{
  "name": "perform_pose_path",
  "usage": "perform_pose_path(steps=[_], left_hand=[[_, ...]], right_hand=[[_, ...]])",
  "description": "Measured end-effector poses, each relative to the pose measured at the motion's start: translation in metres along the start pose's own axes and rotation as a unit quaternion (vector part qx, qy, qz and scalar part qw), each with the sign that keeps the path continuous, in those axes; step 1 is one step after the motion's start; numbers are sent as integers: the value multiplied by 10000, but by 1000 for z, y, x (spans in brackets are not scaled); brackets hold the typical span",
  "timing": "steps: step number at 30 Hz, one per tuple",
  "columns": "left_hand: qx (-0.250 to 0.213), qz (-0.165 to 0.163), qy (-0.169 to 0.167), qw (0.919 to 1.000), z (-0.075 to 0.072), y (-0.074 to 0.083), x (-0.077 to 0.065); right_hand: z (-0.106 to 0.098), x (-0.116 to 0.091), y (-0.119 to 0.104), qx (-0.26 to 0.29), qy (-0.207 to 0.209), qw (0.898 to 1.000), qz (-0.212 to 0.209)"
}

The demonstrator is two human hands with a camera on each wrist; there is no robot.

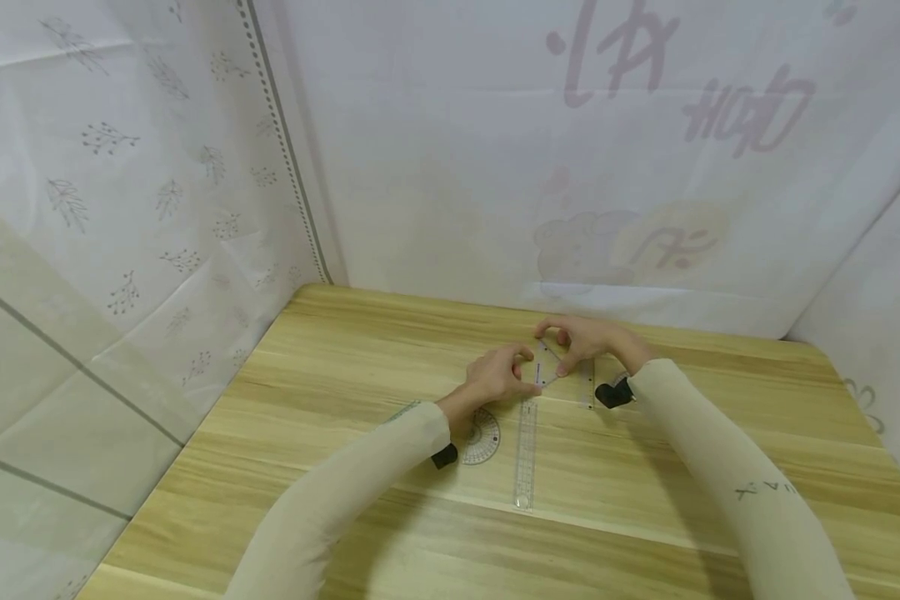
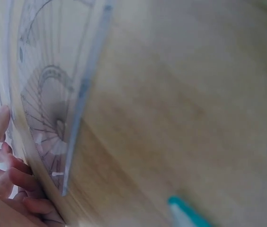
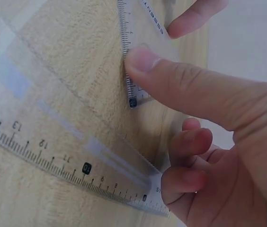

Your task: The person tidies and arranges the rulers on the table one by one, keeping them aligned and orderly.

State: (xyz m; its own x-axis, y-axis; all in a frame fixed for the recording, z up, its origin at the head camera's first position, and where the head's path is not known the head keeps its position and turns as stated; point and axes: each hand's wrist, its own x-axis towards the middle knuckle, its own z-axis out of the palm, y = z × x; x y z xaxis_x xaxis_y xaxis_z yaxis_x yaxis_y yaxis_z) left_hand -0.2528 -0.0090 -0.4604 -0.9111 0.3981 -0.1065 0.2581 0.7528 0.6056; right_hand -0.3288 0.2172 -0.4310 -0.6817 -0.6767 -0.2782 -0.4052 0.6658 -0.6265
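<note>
Sleeves [image 1: 742,475] fg | R hand [image 1: 583,337] pinching set sq. [image 3: 142,33] | L hand [image 1: 497,373] L of it, grip can't tell

Wooden tabletop [image 1: 285,400]: yellow-tan, streaked lengthwise with brown grain, meeting hanging fabric along the far edge.
Back cloth [image 1: 435,167]: pale, lightly creased, hung behind the table.
Lettering [image 1: 581,58]: large, mauve, slanting across the upper part of the back cloth.
Bear print [image 1: 581,250]: faint, low on the same fabric.
Left cloth [image 1: 165,158]: whitish, scattered with grey leaf sprigs [image 1: 66,204], crossed lower down by dark lines [image 1: 45,337].
Striped border [image 1: 283,142]: grey band beside a dotted row, running down near the corner.
Right cloth [image 1: 885,275]: pale, bearing a flower outline [image 1: 864,404].
Turquoise-tipped item [image 2: 185,210]: blurred, too cropped to identify.
</note>
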Motion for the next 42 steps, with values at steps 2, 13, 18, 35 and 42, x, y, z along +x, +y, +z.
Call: perform_pose_path(steps=[2,13,18,35,42], left_hand=[[-26,-7,-27,10000,0,0,1],[-423,-124,-142,9989,-4,3,1],[-497,-108,-207,9985,-5,3,1],[-828,1,-400,9958,-7,-1,3],[-1101,26,-415,9930,-9,-2,2]], right_hand=[[0,0,1,8,35,10000,-15],[2,-4,-1,349,305,9983,-354],[5,-3,3,492,396,9971,-421],[9,-5,4,983,1006,9884,-569],[9,-3,8,960,1263,9858,-541]])
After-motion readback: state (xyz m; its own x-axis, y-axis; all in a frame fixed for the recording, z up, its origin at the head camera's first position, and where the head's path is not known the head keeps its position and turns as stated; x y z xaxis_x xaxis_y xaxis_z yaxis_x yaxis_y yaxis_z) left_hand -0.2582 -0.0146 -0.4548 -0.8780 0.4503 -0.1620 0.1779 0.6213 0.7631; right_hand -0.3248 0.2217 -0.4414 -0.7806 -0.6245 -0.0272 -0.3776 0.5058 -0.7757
